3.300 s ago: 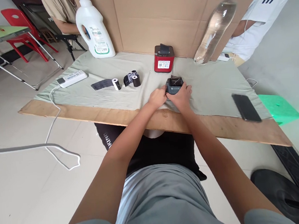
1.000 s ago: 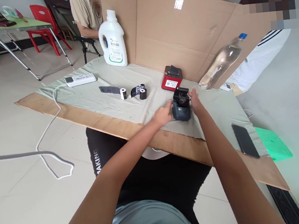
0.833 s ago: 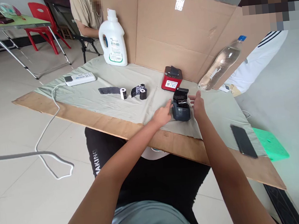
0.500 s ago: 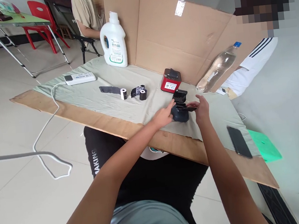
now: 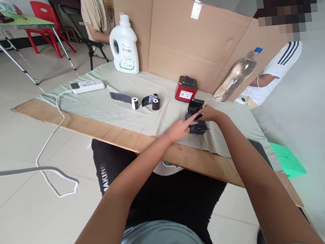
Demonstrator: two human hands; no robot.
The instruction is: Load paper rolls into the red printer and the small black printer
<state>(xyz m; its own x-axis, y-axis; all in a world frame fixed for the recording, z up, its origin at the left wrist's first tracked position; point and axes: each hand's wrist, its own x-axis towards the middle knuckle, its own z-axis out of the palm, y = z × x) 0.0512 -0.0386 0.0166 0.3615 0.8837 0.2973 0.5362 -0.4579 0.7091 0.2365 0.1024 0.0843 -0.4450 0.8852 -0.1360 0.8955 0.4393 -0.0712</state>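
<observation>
A small dark grey printer with its lid raised stands on the pale green cloth near the board's front edge. My left hand rests against its left side, index finger stretched toward it. My right hand reaches over the printer from the right, fingers pinched on a dark strip of paper at its opening. A red printer stands just behind. Two paper rolls, one white and one black, lie to the left with dark strips unrolled.
A white detergent bottle and a clear water bottle lean on a cardboard wall. A power strip lies far left. My right arm partly hides a phone. Two people sit behind the cardboard.
Over the last three seconds the camera tilted up and the printer's lid came open. In the last half second my right hand moved left onto the printer with the dark strip.
</observation>
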